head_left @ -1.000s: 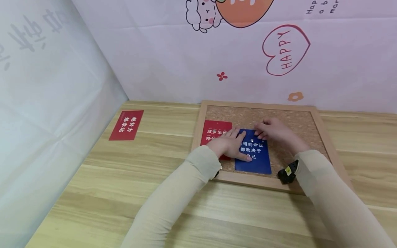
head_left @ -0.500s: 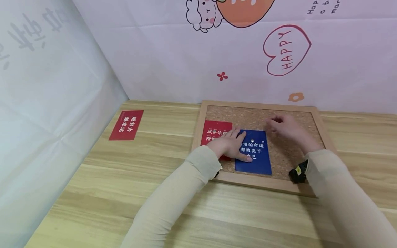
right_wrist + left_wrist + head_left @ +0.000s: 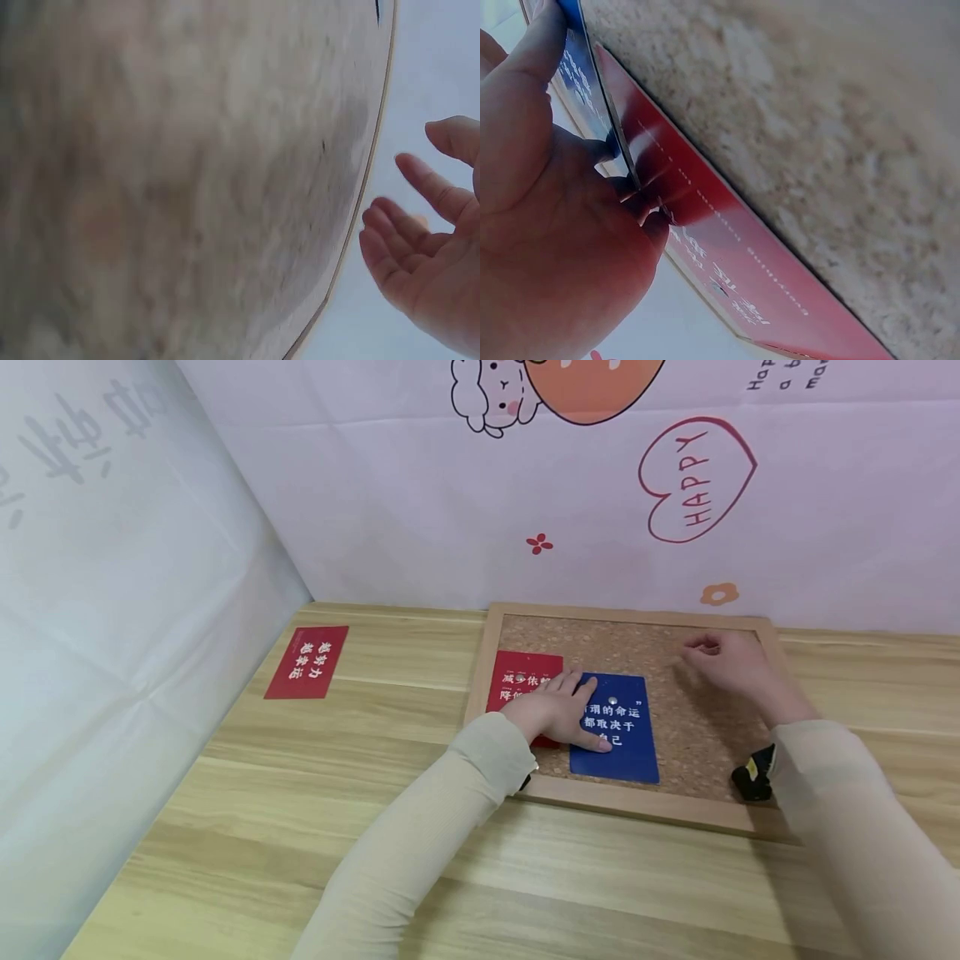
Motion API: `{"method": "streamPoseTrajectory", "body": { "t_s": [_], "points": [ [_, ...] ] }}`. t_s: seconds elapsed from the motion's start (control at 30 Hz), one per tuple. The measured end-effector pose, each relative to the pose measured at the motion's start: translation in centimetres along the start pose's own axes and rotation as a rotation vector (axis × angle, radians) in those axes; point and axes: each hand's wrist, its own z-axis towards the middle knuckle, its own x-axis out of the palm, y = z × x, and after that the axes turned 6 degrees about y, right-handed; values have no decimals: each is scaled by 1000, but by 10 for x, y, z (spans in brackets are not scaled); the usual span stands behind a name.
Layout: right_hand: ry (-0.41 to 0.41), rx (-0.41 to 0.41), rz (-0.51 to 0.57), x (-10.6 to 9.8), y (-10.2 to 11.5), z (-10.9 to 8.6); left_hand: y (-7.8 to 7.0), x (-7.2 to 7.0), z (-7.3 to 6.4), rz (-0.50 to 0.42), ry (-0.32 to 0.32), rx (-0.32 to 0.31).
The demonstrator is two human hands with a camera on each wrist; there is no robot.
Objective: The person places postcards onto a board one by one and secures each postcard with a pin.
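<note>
My left hand (image 3: 557, 710) lies with spread fingers across the blue card (image 3: 626, 752) and the red card (image 3: 504, 681) beside it. Both cards carry white Chinese lettering and lie on the cork board (image 3: 570, 631), each with a small round pin near its upper part. In the left wrist view the fingers (image 3: 544, 37) rest along the blue card's edge, which overlaps the red card. My right hand (image 3: 731, 664) hovers over the right part of the cork. The right wrist view shows its fingers (image 3: 427, 184) loosely bent, thumb apart, nothing between them.
A second red card (image 3: 307, 662) lies by itself at the left on the wooden table (image 3: 247, 827). The board's wooden frame (image 3: 652, 807) stands close to the white printed cloth (image 3: 390, 510) behind. Another white cloth (image 3: 135, 610) hangs along the left side.
My right hand has drawn away from the blue card's upper right corner, moving rightward over the cork. The left hand stays in place on the cards.
</note>
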Motion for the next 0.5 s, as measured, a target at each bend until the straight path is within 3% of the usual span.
{"method": "streamPoseTrajectory", "body": {
  "t_s": [0.17,0.5],
  "points": [
    [-12,22,-87,-11,-11,-2,1,1,2,-8,-9,5],
    [97,26,-229,-25,-42,-7,0,1,1,-2,-6,7]
  ]
}}
